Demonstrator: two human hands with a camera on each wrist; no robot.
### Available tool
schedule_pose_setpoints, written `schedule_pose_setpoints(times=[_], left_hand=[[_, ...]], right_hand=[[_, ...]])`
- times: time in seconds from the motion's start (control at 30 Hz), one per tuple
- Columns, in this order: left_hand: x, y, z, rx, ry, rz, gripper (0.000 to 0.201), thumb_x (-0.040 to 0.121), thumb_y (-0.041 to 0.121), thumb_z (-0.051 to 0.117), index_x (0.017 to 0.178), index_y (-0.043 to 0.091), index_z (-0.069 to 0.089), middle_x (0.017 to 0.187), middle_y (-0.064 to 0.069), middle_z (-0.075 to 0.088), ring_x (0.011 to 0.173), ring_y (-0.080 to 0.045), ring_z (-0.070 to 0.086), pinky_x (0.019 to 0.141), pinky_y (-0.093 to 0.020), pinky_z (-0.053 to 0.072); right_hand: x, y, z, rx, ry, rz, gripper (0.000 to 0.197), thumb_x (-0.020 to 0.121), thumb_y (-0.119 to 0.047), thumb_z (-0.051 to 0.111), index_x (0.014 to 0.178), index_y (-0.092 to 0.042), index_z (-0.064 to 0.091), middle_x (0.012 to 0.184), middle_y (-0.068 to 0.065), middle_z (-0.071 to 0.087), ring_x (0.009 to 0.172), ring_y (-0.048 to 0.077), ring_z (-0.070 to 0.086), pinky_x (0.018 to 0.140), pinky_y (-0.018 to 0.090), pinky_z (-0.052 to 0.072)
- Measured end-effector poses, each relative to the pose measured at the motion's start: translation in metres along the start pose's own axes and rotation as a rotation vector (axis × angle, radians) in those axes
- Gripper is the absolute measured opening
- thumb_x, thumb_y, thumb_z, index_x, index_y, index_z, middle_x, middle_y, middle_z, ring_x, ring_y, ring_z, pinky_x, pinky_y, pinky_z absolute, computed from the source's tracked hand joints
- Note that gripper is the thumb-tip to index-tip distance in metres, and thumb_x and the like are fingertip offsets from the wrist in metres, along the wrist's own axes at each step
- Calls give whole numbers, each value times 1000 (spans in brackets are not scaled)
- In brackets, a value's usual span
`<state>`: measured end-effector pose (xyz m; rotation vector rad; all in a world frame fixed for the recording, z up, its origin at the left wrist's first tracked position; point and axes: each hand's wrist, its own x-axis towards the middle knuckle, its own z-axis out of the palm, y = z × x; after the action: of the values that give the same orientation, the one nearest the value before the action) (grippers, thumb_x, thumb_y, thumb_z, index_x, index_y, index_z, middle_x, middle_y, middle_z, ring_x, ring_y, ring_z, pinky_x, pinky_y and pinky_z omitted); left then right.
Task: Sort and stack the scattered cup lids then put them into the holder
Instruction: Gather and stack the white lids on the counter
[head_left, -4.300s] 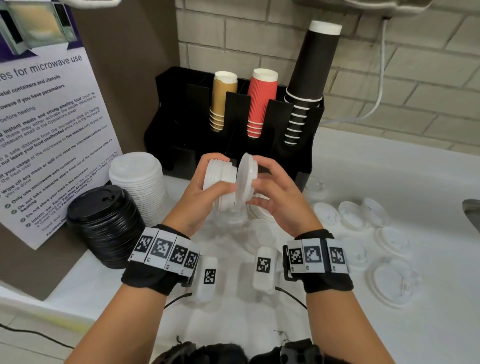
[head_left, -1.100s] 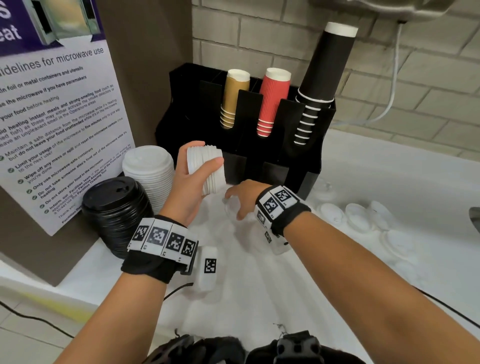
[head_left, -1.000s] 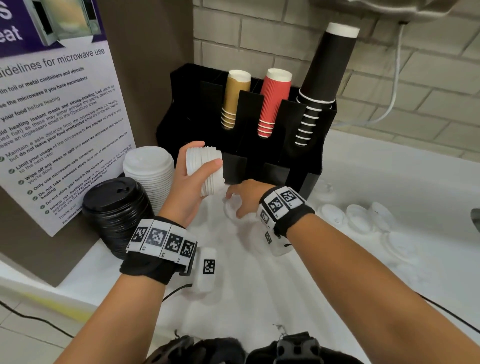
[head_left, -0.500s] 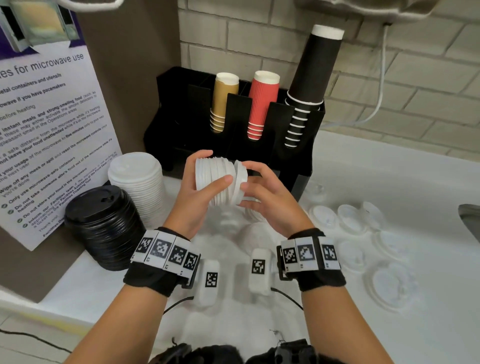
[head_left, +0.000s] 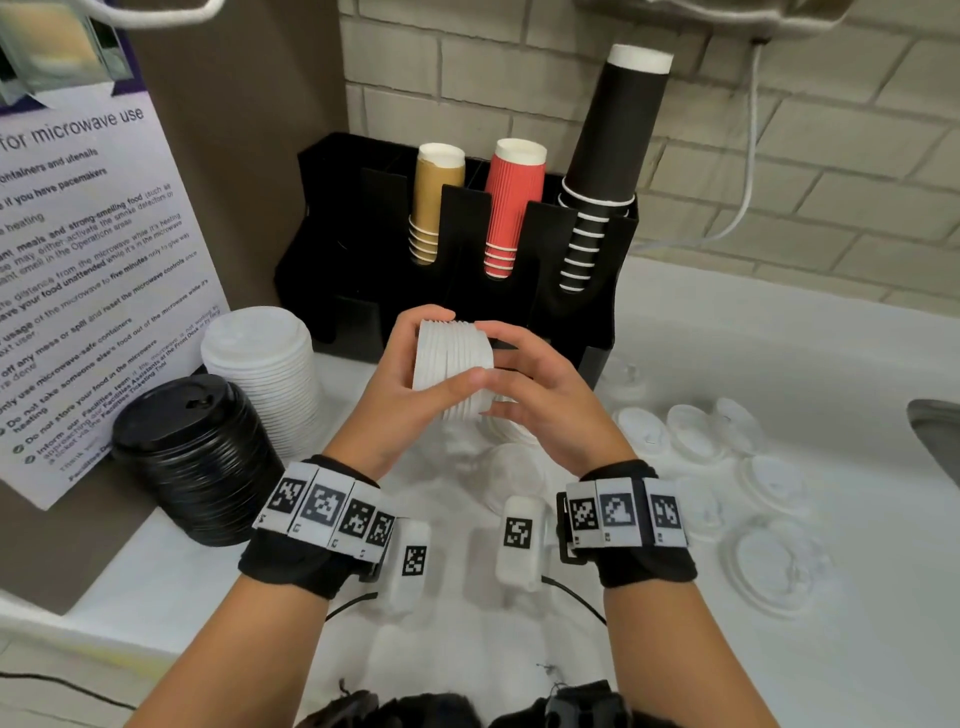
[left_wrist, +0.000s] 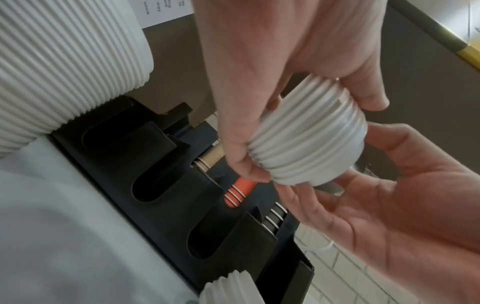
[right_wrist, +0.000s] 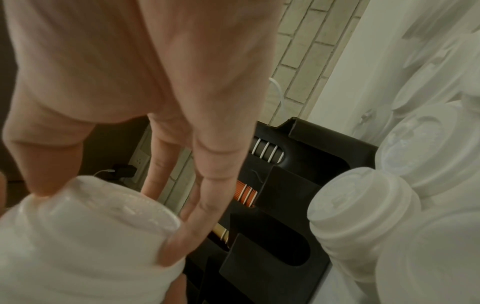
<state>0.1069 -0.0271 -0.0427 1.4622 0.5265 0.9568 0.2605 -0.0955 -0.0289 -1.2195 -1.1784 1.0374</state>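
Observation:
A stack of white cup lids (head_left: 457, 379) lies on its side in the air in front of the black holder (head_left: 363, 260). My left hand (head_left: 449, 347) grips the stack with fingers over the top and thumb underneath. My right hand (head_left: 491, 370) holds the stack's right end, thumb and fingertips on the rim of the end lid (right_wrist: 98, 207). In the left wrist view the stack (left_wrist: 309, 148) sits between both hands above the holder's slots (left_wrist: 155, 185). Several loose translucent lids (head_left: 691, 436) lie scattered on the white counter to the right.
A tall stack of white lids (head_left: 260, 374) and a stack of black lids (head_left: 192, 457) stand at the left by a notice sheet. Gold, red and black cups fill the holder's back slots. A short lid stack (right_wrist: 363, 216) stands by the holder. A sink edge (head_left: 935, 441) shows far right.
My right hand picked a lid off the counter, brought it up and seated it on the end of the stack. The left hand kept holding the stack in about the same place.

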Motion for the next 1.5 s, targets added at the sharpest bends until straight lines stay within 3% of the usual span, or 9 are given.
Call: schedule_pose_setpoints(times=[0.37, 0.57, 0.67, 0.77, 0.87, 1.0, 1.27, 1.37, 1.5], left_hand=[[1, -3, 7, -121, 24, -8, 62, 64, 38, 79, 117, 43, 48, 129, -4, 48, 122, -30, 52, 85, -43, 56], [8, -2, 5, -166, 37, -3, 68, 60, 32, 81, 118, 37, 47, 127, -6, 49, 117, -24, 55, 83, -42, 57], [12, -6, -4, -199, 83, -22, 65, 59, 29, 81, 115, 38, 48, 117, 3, 53, 109, -15, 56, 77, -32, 55], [15, -10, -10, -184, 131, -35, 59, 66, 19, 76, 114, 39, 47, 113, 9, 53, 106, -13, 55, 71, -28, 55], [17, -13, -11, -168, 155, -52, 57, 68, 20, 73, 113, 41, 47, 115, 9, 51, 109, -15, 54, 71, -29, 55], [18, -14, -10, -182, 150, -78, 59, 71, 19, 75, 117, 42, 46, 118, 8, 51, 110, -15, 53, 72, -28, 56], [16, -15, -7, -229, 136, -124, 59, 75, 18, 72, 122, 39, 43, 120, 7, 49, 110, -15, 53, 72, -30, 56], [14, -16, -5, -237, 125, -139, 58, 75, 18, 71, 123, 36, 43, 121, 4, 49, 109, -16, 54, 72, -32, 56], [12, -15, -1, -265, 130, -163, 56, 76, 19, 69, 123, 33, 43, 119, 3, 52, 106, -16, 56, 73, -35, 54]], right_hand=[[0, -5, -3, -50, 5, -83, 45, 87, -20, 68, 129, -30, 56, 119, 2, 65, 105, 20, 65, 82, 32, 55], [5, -11, -9, -162, -62, -76, 46, 92, -26, 61, 137, -27, 49, 124, -2, 64, 112, 14, 62, 91, 32, 53], [11, -7, -16, -349, -69, 3, 38, 98, -26, 51, 136, -21, 49, 123, -2, 65, 115, 10, 59, 93, 26, 48], [14, 3, -22, -872, -253, 50, 42, 86, -27, 70, 125, -19, 59, 116, 0, 60, 106, 13, 55, 89, 20, 44], [10, 17, -21, -1306, -460, 185, 60, 69, -35, 83, 122, -27, 56, 114, -1, 51, 104, 17, 48, 86, 31, 45], [3, 29, -22, -1456, -540, 223, 74, 64, -29, 84, 127, -31, 46, 118, -1, 45, 104, 21, 48, 71, 32, 42], [0, 29, -26, -1365, -521, 168, 67, 67, -28, 80, 124, -28, 46, 112, -4, 49, 99, 20, 51, 73, 32, 45], [1, 15, -36, -1122, -405, 125, 60, 69, -29, 79, 121, -27, 50, 112, -1, 53, 99, 18, 53, 84, 34, 50], [-2, -2, -49, -680, -110, 72, 44, 76, -24, 77, 113, -33, 56, 100, -5, 60, 84, 10, 64, 77, 25, 54]])
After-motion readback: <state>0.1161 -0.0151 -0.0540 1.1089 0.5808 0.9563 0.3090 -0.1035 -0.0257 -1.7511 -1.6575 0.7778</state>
